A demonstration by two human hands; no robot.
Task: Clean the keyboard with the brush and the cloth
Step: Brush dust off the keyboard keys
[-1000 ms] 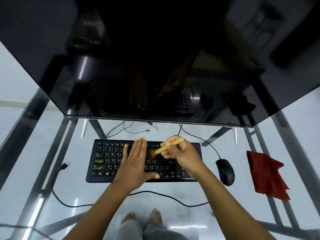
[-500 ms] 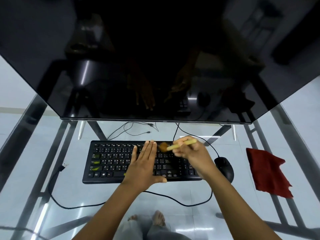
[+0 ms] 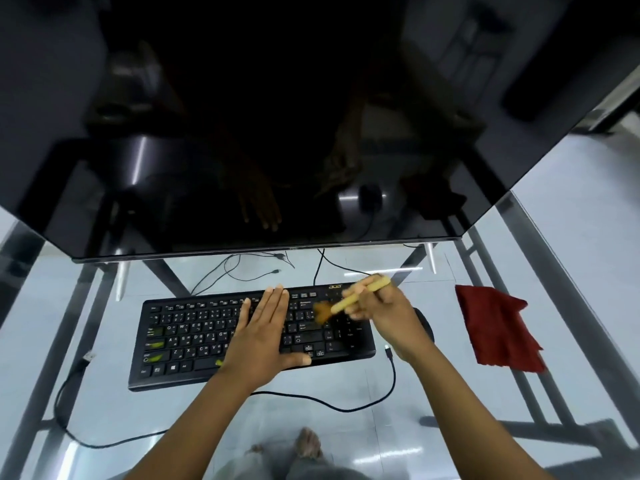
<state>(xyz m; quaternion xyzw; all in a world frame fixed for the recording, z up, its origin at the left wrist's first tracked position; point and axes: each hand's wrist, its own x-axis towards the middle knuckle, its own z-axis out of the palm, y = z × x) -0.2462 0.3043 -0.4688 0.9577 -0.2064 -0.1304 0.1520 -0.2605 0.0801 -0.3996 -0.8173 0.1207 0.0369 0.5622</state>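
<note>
A black keyboard (image 3: 194, 334) lies on the glass table in front of me. My left hand (image 3: 263, 334) rests flat on its middle keys, fingers straight and together. My right hand (image 3: 384, 313) grips a small brush (image 3: 349, 301) with a pale wooden handle. Its blurred brown bristles touch the keys at the right part of the keyboard. A crumpled red cloth (image 3: 495, 330) lies on the glass to the right, apart from both hands.
A large dark monitor (image 3: 277, 133) overhangs the far side of the table. A black mouse (image 3: 424, 323) sits mostly hidden behind my right wrist. Black cables (image 3: 346, 407) run in front of the keyboard and at its left. My feet show through the glass (image 3: 104, 410).
My right hand has carried the brush from the keyboard's middle toward its right end. My left hand has stayed flat on the keys. The view has shifted slightly.
</note>
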